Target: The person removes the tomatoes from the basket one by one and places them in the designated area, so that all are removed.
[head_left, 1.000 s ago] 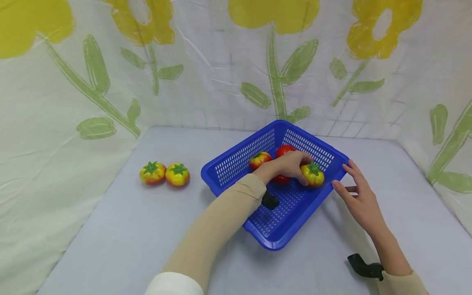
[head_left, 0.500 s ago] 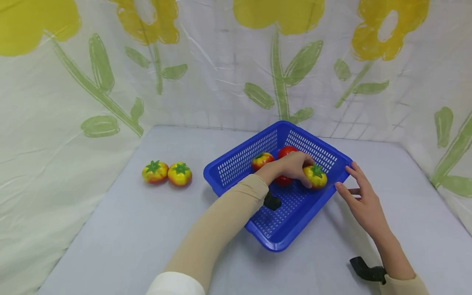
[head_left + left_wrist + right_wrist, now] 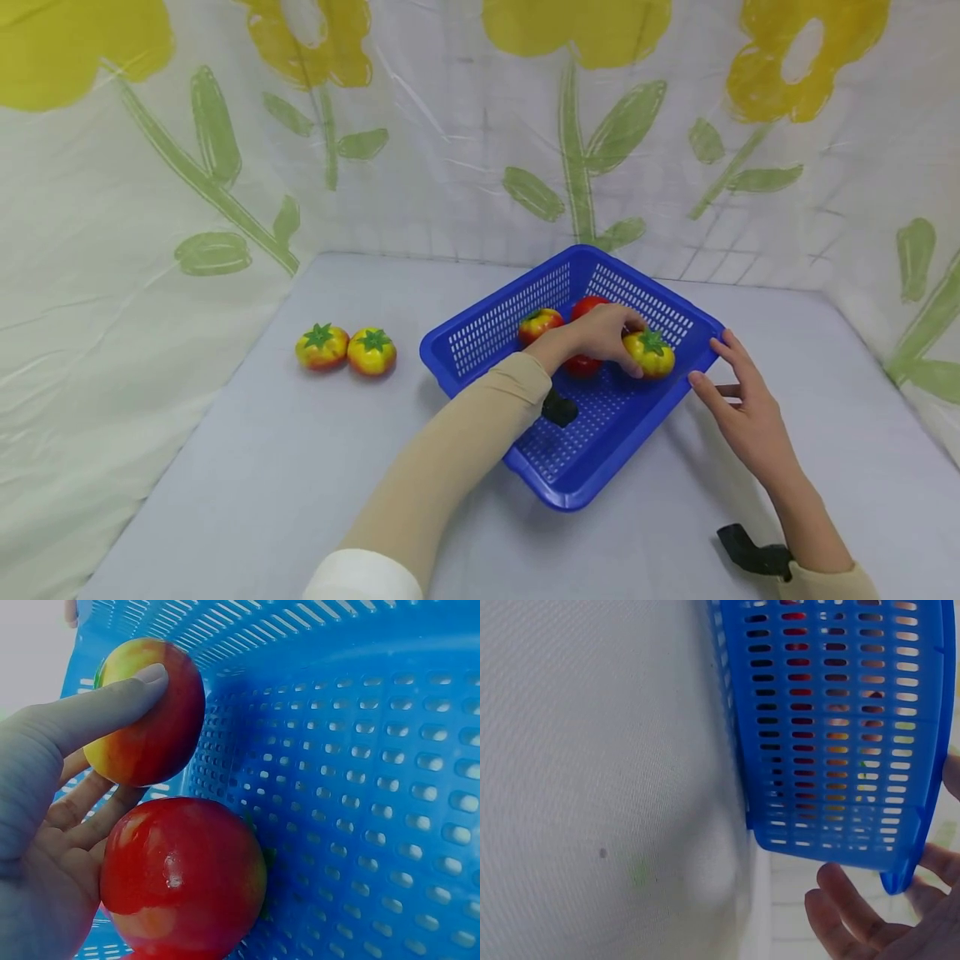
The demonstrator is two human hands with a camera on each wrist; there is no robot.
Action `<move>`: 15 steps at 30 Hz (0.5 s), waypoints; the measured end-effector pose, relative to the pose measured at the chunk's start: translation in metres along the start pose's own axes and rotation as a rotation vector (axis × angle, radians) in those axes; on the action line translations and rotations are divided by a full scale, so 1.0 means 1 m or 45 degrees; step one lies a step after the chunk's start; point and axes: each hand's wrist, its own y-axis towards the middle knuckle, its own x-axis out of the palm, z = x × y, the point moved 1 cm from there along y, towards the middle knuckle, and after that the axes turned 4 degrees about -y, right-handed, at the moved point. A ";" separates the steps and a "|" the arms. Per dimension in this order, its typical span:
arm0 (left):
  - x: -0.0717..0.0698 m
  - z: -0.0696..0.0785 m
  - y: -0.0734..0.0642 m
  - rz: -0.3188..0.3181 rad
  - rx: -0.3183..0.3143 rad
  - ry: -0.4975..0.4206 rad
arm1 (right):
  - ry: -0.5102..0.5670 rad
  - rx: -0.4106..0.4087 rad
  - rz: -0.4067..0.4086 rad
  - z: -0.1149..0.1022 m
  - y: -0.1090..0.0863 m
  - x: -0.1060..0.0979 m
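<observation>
A blue plastic basket [image 3: 555,492] stands at an angle on the table. Inside it, my left hand [image 3: 603,333] grips a yellow-and-red tomato [image 3: 651,357] with a green star-shaped top. In the left wrist view the thumb lies across that tomato [image 3: 150,712], and a red tomato [image 3: 184,877] sits beside the palm. Another red tomato [image 3: 588,305] and a red-and-yellow one [image 3: 540,325] lie farther back, partly covered by the hand. My right hand [image 3: 750,421] holds the basket's right corner, thumb and fingers at the rim; in the right wrist view its fingers [image 3: 855,907] are bent near that corner.
Two yellow-and-red tomatoes [image 3: 347,348] sit side by side on the pale table [image 3: 300,467], left of the basket. A white curtain [image 3: 450,167] with painted yellow flowers hangs behind and around the table. Black wrist mounts [image 3: 753,554] show on both arms.
The whole scene has shifted slightly to the right in the head view. Both hands keep their places, the left on the tomato and the right at the basket's corner.
</observation>
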 end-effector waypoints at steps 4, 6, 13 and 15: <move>-0.002 -0.001 0.002 0.028 0.029 -0.011 | 0.001 -0.002 -0.001 0.001 0.000 -0.001; -0.003 -0.002 0.002 0.048 0.044 -0.028 | 0.005 0.000 -0.001 0.001 0.000 -0.001; -0.012 0.000 -0.003 0.108 0.067 -0.077 | -0.014 0.013 -0.003 0.000 0.000 0.000; -0.014 0.000 -0.003 0.130 0.074 -0.089 | -0.020 0.013 -0.001 0.000 0.000 -0.001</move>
